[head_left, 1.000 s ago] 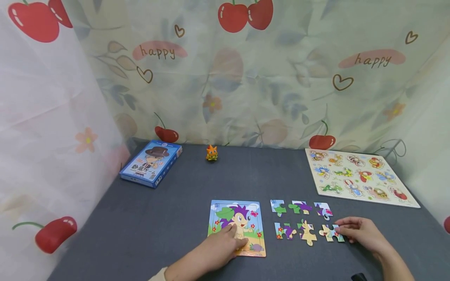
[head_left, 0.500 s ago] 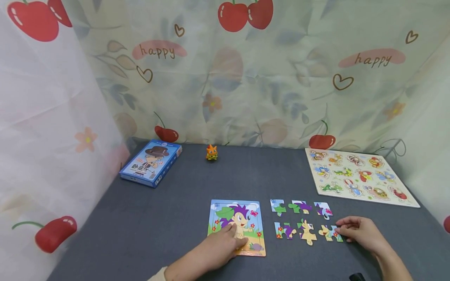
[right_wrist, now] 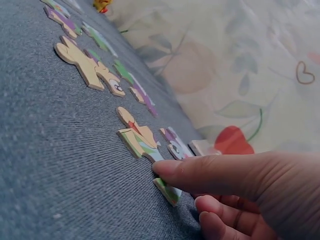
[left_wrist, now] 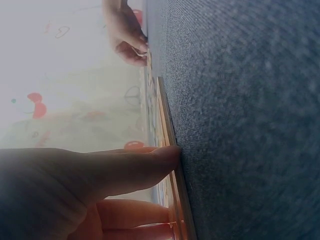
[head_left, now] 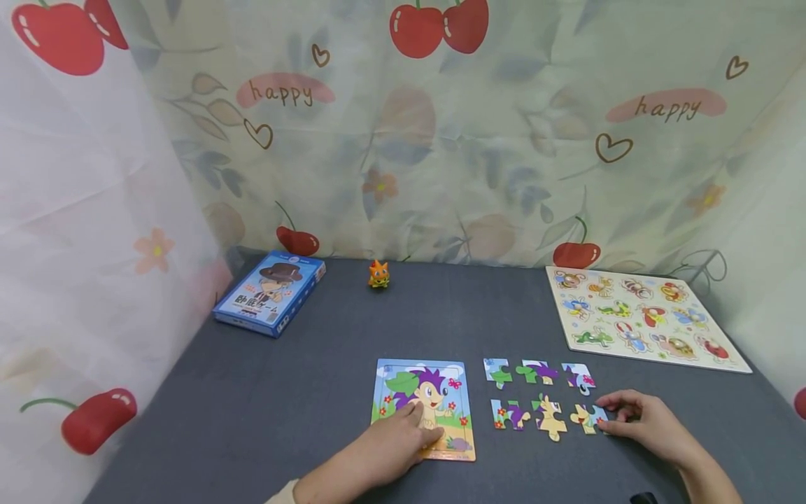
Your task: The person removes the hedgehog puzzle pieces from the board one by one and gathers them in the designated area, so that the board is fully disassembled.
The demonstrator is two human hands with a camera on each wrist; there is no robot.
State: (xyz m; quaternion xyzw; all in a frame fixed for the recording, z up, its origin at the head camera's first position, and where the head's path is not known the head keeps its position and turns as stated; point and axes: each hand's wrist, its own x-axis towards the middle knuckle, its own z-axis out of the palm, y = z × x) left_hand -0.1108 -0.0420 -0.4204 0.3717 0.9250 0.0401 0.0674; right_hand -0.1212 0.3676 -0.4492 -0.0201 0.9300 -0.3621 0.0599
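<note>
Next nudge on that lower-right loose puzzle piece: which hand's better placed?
Right, likely: the right hand touches that puzzle piece, while the left hand rests on the hedgehog board, farther away.

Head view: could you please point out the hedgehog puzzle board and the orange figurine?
Hedgehog puzzle board (head_left: 433, 395): head view, on the printed hedgehog's face.
Orange figurine (head_left: 379, 275): head view, on its middle.

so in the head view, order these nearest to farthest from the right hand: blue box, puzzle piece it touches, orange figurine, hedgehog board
1. Puzzle piece, touching the right hand
2. Hedgehog board, left of that
3. Orange figurine, back left
4. Blue box, farthest left
</note>
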